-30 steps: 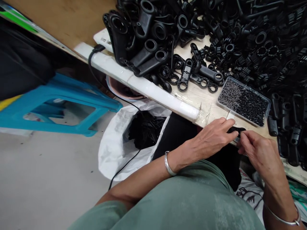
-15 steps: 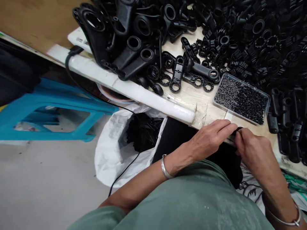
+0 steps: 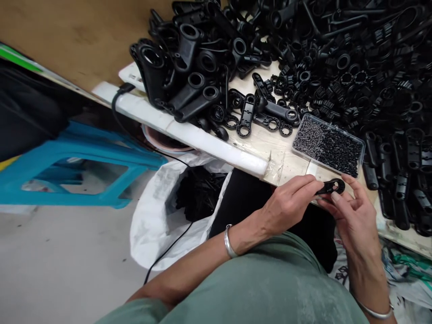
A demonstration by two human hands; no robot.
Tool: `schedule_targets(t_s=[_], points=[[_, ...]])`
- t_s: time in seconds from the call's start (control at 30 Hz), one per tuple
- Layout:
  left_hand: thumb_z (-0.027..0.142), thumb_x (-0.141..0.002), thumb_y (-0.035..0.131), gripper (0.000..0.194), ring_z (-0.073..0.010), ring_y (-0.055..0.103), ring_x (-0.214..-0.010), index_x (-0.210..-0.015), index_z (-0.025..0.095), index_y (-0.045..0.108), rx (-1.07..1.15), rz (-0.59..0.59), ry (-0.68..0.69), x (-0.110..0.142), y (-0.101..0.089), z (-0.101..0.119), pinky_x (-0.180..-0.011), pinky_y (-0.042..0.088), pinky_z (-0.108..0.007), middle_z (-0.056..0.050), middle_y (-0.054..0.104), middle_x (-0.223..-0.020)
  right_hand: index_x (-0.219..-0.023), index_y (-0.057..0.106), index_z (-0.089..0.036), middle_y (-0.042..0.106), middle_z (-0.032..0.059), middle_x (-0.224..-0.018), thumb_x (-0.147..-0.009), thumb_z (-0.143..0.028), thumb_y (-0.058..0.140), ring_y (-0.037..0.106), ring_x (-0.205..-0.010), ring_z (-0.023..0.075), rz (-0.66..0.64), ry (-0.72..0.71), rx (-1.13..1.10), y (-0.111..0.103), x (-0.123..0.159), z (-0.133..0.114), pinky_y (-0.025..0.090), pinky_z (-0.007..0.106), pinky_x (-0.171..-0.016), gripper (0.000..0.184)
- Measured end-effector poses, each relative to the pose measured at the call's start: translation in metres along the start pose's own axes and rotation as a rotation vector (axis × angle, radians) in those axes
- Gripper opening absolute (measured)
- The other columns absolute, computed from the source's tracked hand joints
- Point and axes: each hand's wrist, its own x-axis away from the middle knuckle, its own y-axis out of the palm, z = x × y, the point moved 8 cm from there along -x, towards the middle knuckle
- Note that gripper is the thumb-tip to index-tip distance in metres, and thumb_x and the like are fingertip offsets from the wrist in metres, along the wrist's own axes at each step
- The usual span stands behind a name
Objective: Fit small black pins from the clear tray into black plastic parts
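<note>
Head view, left hand: closed narrow – fingertips pinch the left end of the black link, partly hiding it.
Head view, right hand: holding the ringed right end of the same part, thumb at its near edge, forefinger curved up beside the ring.
Head view, black link: held between both hands at the near edge of the table, an open ring showing at its right end; whether it touches the tabletop cannot be told.
Head view, clear box: on the table, just beyond the hands; grey small pieces at left, black ones at right.
Head view, loose black parts: several ringed lengths lying left of the box, on the table.
Head view, black heap: piled across the far right, rings and ribbed pieces mixed.
Head view, white strip: along the table's near edge, left of the hands.
Head view, white sack: below the strip – open, dark contents inside.
Head view, blue stool: at left, near the sack.
</note>
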Motion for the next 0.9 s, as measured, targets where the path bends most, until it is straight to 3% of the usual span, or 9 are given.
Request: schedule_targets(t_s=[0.13, 0.33, 0.47, 0.63, 0.7, 0.77, 0.9], points=[[0.003, -0.094, 0.054, 0.023, -0.0131, 0.068, -0.099, -0.114, 0.012, 0.058, -0.011, -0.021, 0.01, 0.001, 0.001, 0.004, -0.092, 0.06, -0.025, -0.007, 0.069, -0.103, -0.113, 0.061, -0.023, 0.07, -0.0031, -0.08, -0.063, -0.029, 0.088, 0.07, -0.068, 0.0135, 0.067, 0.012, -0.083, 0.0, -0.001, 0.003, 0.064, 0.031, -0.072, 0.056], [0.004, -0.092, 0.058, 0.023, -0.0124, 0.068, -0.095, -0.114, 0.011, 0.061, -0.001, -0.026, 0.029, 0.003, 0.001, 0.01, -0.09, 0.06, -0.023, -0.006, 0.069, -0.102, -0.099, 0.066, -0.02, 0.069, -0.0023, -0.08, -0.059, -0.025, 0.086, 0.064, -0.064, 0.0099, 0.094, 0.023, -0.138, 0.002, -0.003, 0.008, 0.06, 0.022, -0.058, 0.045], [0.007, -0.093, 0.059, 0.022, -0.0126, 0.068, -0.095, -0.115, 0.012, 0.061, -0.005, -0.052, 0.033, 0.008, 0.007, 0.008, -0.088, 0.061, -0.022, -0.007, 0.068, -0.104, -0.098, 0.065, -0.019, 0.067, -0.002, -0.078, -0.06, -0.027, 0.083, 0.062, -0.061, 0.0105, 0.105, 0.013, -0.081, 0.005, -0.006, 0.008, 0.058, 0.022, -0.055, 0.043], [0.018, -0.098, 0.055, 0.02, -0.0148, 0.068, -0.098, -0.116, 0.012, 0.059, 0.047, -0.12, 0.044, 0.009, 0.012, 0.007, -0.087, 0.062, -0.026, -0.01, 0.066, -0.106, -0.109, 0.065, -0.021, 0.068, -0.001, -0.086, -0.066, -0.032, 0.08, 0.064, -0.061, 0.0126, -0.077, 0.056, 0.102, 0.002, -0.012, 0.002, 0.058, 0.028, -0.058, 0.048], [0.03, -0.097, 0.059, 0.027, -0.018, 0.068, -0.1, -0.116, 0.01, 0.058, 0.084, -0.166, 0.097, 0.006, 0.012, 0.011, -0.094, 0.061, -0.033, -0.012, 0.068, -0.106, -0.115, 0.065, -0.023, 0.068, -0.0006, -0.09, -0.069, -0.034, 0.079, 0.063, -0.057, 0.0115, -0.118, 0.028, 0.212, -0.012, -0.015, -0.007, 0.057, 0.029, -0.059, 0.05], [0.04, -0.095, 0.062, 0.037, -0.0201, 0.069, -0.099, -0.116, 0.009, 0.058, 0.094, -0.181, 0.144, 0.002, 0.009, 0.014, -0.098, 0.06, -0.04, -0.013, 0.069, -0.104, -0.121, 0.065, -0.023, 0.067, 0.0001, -0.09, -0.073, -0.036, 0.076, 0.06, -0.055, 0.0102, -0.067, -0.048, 0.345, -0.035, -0.018, -0.021, 0.055, 0.028, -0.058, 0.051], [0.021, -0.095, 0.062, 0.018, -0.0185, 0.068, -0.094, -0.11, 0.012, 0.06, -0.006, -0.109, 0.132, -0.004, -0.002, 0.006, -0.092, 0.061, -0.038, -0.011, 0.071, -0.098, -0.131, 0.064, -0.023, 0.066, 0.0009, -0.084, -0.078, -0.037, 0.069, 0.052, -0.054, 0.0107, 0.151, -0.252, 0.634, -0.084, -0.022, -0.065, 0.048, 0.026, -0.051, 0.055]])
